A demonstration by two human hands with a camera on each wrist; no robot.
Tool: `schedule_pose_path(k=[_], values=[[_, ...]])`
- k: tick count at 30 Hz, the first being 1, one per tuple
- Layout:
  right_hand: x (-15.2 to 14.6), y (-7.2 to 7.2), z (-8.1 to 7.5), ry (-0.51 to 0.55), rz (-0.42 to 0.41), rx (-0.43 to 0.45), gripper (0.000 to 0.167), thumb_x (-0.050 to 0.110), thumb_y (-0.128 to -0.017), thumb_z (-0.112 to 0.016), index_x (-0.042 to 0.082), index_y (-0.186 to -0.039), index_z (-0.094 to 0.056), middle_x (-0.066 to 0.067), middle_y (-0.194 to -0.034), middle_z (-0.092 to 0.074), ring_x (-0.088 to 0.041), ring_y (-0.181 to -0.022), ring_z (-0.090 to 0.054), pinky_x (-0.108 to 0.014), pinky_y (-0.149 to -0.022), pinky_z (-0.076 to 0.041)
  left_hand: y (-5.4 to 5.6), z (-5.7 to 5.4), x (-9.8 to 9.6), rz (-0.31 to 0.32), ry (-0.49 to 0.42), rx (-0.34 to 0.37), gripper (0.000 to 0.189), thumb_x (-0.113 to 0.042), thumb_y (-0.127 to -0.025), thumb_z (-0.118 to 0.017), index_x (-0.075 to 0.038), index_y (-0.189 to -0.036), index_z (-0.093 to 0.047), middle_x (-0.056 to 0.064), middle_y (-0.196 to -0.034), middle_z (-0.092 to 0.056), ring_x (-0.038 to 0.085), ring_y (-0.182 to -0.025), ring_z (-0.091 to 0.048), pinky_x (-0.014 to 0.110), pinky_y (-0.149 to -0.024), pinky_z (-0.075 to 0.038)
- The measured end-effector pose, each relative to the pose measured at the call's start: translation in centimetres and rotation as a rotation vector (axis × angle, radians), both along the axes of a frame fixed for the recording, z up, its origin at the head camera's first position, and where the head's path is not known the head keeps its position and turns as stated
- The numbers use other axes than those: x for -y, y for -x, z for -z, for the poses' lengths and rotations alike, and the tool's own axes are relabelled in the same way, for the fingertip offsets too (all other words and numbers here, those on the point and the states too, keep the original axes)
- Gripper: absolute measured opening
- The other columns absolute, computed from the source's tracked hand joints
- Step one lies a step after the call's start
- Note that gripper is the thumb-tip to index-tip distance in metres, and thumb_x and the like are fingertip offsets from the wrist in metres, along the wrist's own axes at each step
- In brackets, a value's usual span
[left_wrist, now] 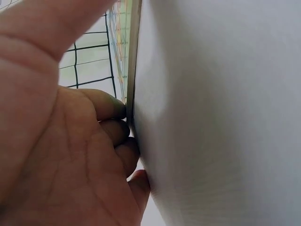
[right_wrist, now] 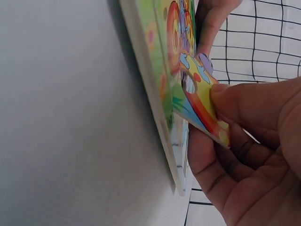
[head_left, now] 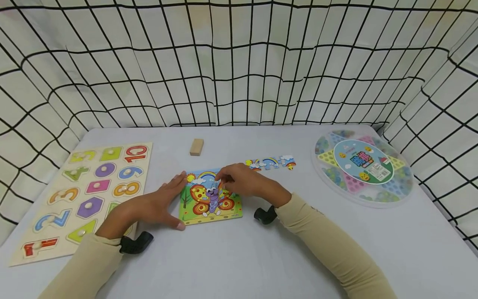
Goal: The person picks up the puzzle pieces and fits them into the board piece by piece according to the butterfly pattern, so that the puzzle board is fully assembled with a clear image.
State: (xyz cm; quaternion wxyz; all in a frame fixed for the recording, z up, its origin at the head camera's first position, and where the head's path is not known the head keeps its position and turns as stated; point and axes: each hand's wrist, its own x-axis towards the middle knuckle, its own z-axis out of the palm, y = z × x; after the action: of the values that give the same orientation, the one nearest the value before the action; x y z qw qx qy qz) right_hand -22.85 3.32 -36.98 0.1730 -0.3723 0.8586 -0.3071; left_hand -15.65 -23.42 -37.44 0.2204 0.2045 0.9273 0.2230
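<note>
A butterfly jigsaw puzzle lies in its tray at the middle of the table, mostly filled in. My left hand is spread along its left side, thumb at the near left corner and fingertips at the far left; in the left wrist view the fingertips meet the board's edge. Between thumb and fingers, my right hand pinches a yellow, red and blue puzzle piece, tilted over the right part of the board, where bare tray shows. The head view has this right hand covering the upper right of the picture.
Loose puzzle pieces lie in a row beyond the puzzle's far right corner. Behind it is a small wooden block. A number-and-shape peg board stretches under my left forearm. At the right sits a round clear bead case. Black netting hangs behind.
</note>
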Motion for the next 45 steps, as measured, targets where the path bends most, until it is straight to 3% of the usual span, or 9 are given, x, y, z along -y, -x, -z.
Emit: schedule_pose_path(k=[11,22,35,42,45], values=[[0.4,0.2,0.1,-0.084,0.000,-0.088,0.018,0.006,-0.093,-0.065,0.005,-0.110,-0.071,-0.001,-0.100,-0.059,-0.014,-0.089,-0.052,-0.022,-0.074,-0.046,0.1,0.0,0.1,-0.006,-0.019,-0.001,0.124,-0.051,-0.069,-0.084,-0.001,-0.155,-0.009,0.014,-0.162,0.005,0.037,-0.146,0.004,0.056,-0.115,-0.006],[0.6,0.2,0.2,-0.133,0.010,-0.037,0.016,0.009,-0.094,-0.066,0.006,-0.109,-0.071,0.001,-0.095,-0.058,-0.013,-0.089,-0.052,-0.023,-0.075,-0.046,0.0,0.2,0.1,-0.008,-0.027,-0.001,0.124,-0.050,-0.069,-0.084,-0.002,-0.156,-0.009,0.013,-0.162,0.005,0.036,-0.147,0.004,0.056,-0.115,-0.007],[0.6,0.3,0.4,-0.150,0.005,-0.107,0.023,0.010,-0.093,-0.067,0.006,-0.115,-0.071,-0.002,-0.102,-0.060,-0.014,-0.094,-0.051,-0.023,-0.077,-0.047,0.0,0.2,0.1,-0.002,-0.017,-0.009,0.124,-0.048,-0.069,-0.085,-0.001,-0.155,-0.010,0.014,-0.162,0.005,0.036,-0.147,0.003,0.055,-0.115,-0.007],[-1.5,0.8,-0.6,-0.121,0.178,-0.158,0.020,0.016,-0.094,-0.066,0.011,-0.112,-0.072,-0.001,-0.114,-0.062,-0.021,-0.111,-0.046,-0.034,-0.092,-0.044,0.0,0.3,0.2,-0.006,-0.030,0.000,0.124,-0.050,-0.068,-0.085,-0.001,-0.155,-0.011,0.014,-0.162,0.003,0.036,-0.147,0.003,0.056,-0.115,-0.007],[-3.0,1.5,-0.9,-0.101,0.212,-0.157,0.023,0.014,-0.093,-0.067,0.008,-0.115,-0.071,-0.004,-0.116,-0.064,-0.023,-0.114,-0.048,-0.036,-0.095,-0.044,0.0,0.3,0.2,-0.005,-0.027,-0.001,0.124,-0.050,-0.068,-0.085,-0.001,-0.155,-0.011,0.014,-0.162,0.004,0.037,-0.146,0.003,0.057,-0.114,-0.007]])
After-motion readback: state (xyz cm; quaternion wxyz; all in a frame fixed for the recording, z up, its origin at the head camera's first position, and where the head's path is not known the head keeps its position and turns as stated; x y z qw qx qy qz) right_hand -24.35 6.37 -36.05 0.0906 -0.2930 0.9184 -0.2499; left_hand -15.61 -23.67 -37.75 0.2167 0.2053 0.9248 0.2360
